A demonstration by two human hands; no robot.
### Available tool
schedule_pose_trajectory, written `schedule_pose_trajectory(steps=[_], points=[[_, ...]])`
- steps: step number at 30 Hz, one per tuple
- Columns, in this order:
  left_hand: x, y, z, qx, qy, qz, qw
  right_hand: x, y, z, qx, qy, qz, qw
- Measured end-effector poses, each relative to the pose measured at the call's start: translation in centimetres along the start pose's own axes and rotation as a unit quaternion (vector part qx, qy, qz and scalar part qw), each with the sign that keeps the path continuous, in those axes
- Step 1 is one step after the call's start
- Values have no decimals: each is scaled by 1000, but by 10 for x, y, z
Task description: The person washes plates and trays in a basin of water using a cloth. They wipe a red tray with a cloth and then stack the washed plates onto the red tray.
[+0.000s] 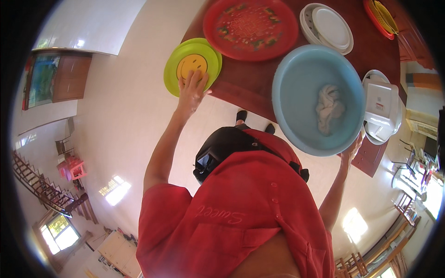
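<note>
My left hand (pixel 193 91) lies over a lime-green plate (pixel 173 75) with a yellow smiley-face centre. Its fingers are spread on the plate's face, and the thumb sticks out to the right. A second green rim shows behind, so the plates seem stacked at the table's left corner. My right hand (pixel 353 147) is at the near right rim of a light blue basin (pixel 296 92), gripping its outside; part of the fingers is hidden. Inside the basin, a crumpled whitish cloth (pixel 330 109) lies in what looks like water.
On the dark red table (pixel 241 85) lies a large red patterned tray (pixel 250 28). White plates (pixel 331 28) stand behind the basin. White containers (pixel 381 104) are right of it. A yellow basket (pixel 384 17) sits far right. Chairs (pixel 404 204) stand farther off.
</note>
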State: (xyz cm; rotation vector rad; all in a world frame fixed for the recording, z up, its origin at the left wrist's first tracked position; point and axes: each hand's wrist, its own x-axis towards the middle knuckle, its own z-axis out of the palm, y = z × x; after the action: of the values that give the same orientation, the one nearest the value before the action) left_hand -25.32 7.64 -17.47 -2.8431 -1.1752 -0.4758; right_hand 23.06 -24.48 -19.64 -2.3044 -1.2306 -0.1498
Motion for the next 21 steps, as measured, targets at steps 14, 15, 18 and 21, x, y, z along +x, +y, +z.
schedule_pose_trajectory(steps=[14,15,18,21], points=[[84,17,-9,-162,109,-14,981,-9,22,22,10,39,18,999],[96,18,-8,-189,59,-72,978,-9,25,23,10,39,5,999],[117,29,-2,-333,-86,-186,920,-1,9,12,-3,0,47,999],[127,45,7,-593,-315,-435,600,-8,2,8,-34,20,90,995]])
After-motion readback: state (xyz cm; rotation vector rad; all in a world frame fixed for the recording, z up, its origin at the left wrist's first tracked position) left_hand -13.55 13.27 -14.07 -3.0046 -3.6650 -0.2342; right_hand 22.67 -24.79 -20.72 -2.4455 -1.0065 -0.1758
